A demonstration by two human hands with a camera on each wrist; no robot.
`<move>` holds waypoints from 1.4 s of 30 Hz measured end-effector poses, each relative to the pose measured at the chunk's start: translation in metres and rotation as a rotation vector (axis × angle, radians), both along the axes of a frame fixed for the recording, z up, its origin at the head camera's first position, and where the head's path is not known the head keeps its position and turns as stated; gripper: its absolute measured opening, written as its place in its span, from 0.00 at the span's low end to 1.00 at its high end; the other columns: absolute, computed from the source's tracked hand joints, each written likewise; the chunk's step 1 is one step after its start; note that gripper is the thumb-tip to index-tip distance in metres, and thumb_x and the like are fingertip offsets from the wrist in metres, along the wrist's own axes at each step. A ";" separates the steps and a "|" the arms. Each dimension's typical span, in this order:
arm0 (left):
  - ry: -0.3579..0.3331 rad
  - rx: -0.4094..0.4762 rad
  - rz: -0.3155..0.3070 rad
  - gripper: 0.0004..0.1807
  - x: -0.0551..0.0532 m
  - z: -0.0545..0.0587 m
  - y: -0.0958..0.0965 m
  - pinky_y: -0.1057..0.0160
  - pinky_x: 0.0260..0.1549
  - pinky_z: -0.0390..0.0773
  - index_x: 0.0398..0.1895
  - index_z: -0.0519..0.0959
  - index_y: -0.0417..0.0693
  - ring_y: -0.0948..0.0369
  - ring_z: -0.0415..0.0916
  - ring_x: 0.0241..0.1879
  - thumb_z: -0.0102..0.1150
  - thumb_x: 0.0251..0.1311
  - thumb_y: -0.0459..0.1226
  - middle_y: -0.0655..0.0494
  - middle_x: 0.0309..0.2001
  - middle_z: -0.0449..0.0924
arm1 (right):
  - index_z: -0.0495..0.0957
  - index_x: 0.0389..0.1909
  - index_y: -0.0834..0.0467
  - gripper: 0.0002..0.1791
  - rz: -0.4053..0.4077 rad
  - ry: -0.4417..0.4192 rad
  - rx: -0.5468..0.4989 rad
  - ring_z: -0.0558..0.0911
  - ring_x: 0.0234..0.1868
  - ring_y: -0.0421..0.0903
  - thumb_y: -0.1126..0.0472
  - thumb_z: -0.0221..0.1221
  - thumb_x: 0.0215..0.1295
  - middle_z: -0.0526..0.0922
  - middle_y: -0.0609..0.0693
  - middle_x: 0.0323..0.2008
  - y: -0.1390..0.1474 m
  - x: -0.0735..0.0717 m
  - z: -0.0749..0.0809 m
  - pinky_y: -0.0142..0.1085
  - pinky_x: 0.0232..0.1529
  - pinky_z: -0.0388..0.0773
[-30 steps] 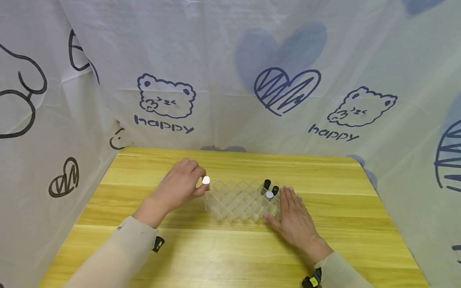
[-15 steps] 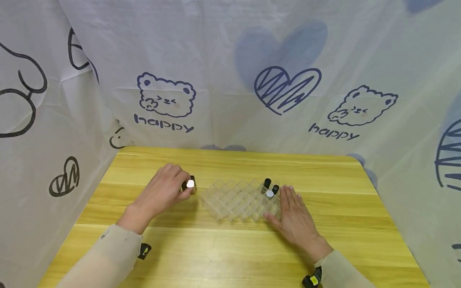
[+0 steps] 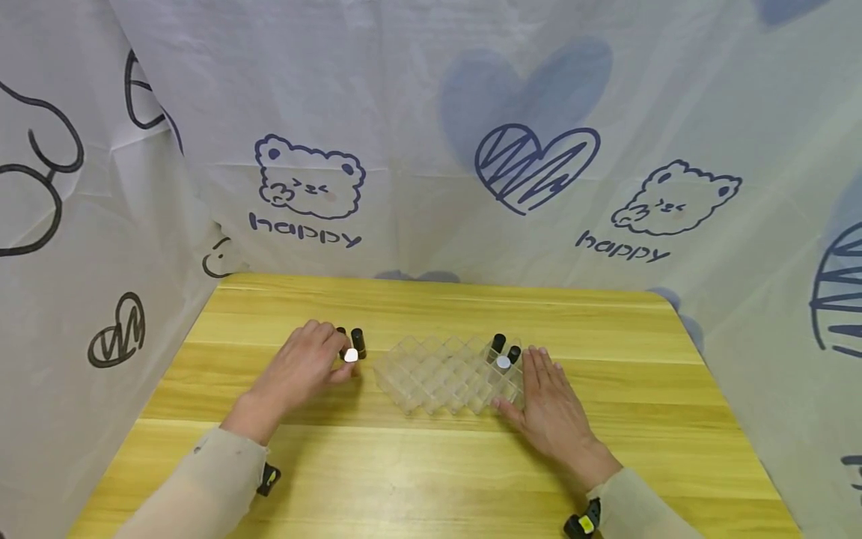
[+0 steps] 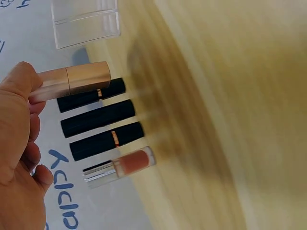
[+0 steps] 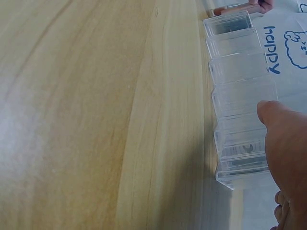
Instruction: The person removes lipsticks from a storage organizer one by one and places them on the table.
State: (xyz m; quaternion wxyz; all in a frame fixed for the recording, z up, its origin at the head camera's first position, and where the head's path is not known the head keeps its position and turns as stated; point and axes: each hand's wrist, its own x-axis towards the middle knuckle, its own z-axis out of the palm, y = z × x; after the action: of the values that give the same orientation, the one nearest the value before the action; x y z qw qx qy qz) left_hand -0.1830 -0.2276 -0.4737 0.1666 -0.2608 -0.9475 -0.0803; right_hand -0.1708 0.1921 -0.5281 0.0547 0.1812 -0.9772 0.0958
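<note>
My left hand (image 3: 304, 365) pinches a rose-gold lipstick tube (image 4: 74, 80) by one end between thumb and fingers; its bright top shows in the head view. In the left wrist view, three black lipstick tubes (image 4: 98, 118) and a clear-capped lip gloss (image 4: 125, 166) stand in a row beside it. A clear plastic lipstick organizer (image 3: 431, 382) with diamond-shaped slots lies to the right of them. Against the organizer's right end rests my right hand (image 3: 554, 410), fingers straight and thumb at the near edge. Two black-topped tubes (image 3: 498, 343) and one white-topped tube (image 3: 503, 362) sit in its right-end slots.
All of this is on a wood-grain table (image 3: 431, 479). A white cloth (image 3: 417, 112) with blue drawings hangs behind the table and along its sides.
My left hand has moved left from the organizer's left end with the rose-gold lipstick, then slightly lower. Black tubes it had covered now show behind it. The right hand stays in place.
</note>
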 end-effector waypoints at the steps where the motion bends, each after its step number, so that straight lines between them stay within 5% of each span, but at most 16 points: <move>1: -0.008 0.004 0.004 0.15 0.000 -0.001 0.000 0.56 0.38 0.74 0.42 0.83 0.43 0.55 0.69 0.37 0.73 0.62 0.44 0.53 0.38 0.78 | 0.51 0.80 0.73 0.55 -0.002 -0.003 0.003 0.54 0.82 0.67 0.33 0.55 0.75 0.55 0.71 0.80 0.000 0.000 0.000 0.61 0.80 0.53; 26: -0.065 0.016 0.019 0.15 0.002 -0.018 0.000 0.51 0.49 0.75 0.45 0.82 0.41 0.51 0.73 0.46 0.70 0.67 0.44 0.51 0.43 0.79 | 0.50 0.81 0.72 0.56 -0.018 -0.021 0.019 0.53 0.83 0.66 0.32 0.55 0.74 0.55 0.70 0.81 -0.002 0.000 0.003 0.59 0.80 0.52; 42: -0.091 0.010 0.036 0.14 0.001 -0.015 0.004 0.51 0.48 0.76 0.46 0.83 0.40 0.52 0.72 0.43 0.68 0.67 0.42 0.51 0.42 0.79 | 0.50 0.81 0.72 0.56 -0.020 -0.028 0.019 0.53 0.83 0.65 0.31 0.54 0.74 0.55 0.70 0.81 -0.001 -0.001 0.001 0.59 0.80 0.52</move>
State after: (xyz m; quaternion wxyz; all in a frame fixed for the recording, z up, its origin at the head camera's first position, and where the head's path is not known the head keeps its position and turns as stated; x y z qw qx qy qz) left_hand -0.1822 -0.2236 -0.4884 0.1260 -0.2389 -0.9583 -0.0939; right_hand -0.1717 0.1912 -0.5274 0.0400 0.1704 -0.9806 0.0887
